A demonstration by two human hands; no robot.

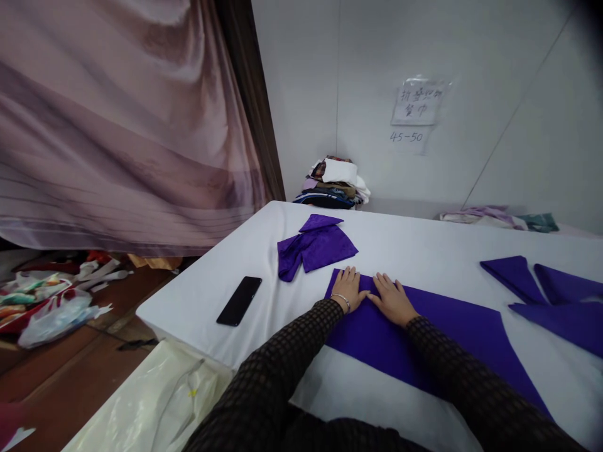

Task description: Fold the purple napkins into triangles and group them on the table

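Observation:
A purple cloth [452,326] lies flat on the white-covered table [282,326] in front of me. My left hand [348,290] rests on it near its far left corner, fingers stretched out, with a bracelet at the wrist. Just to the right, my right hand [392,300] lies flat on the same cloth along its far edge. The two thumbs nearly meet. Beyond my left hand is a folded purple cloth piece [325,248], apart from the flat one. More folded purple cloths [513,279] lie at the right.
A black phone [239,301] lies left of the cloth. Behind the table is a stack of folded fabrics [336,182]; other fabrics [499,218] lie at the back right. A pink curtain [117,125] hangs at the left, above plastic bags [61,317] on the floor.

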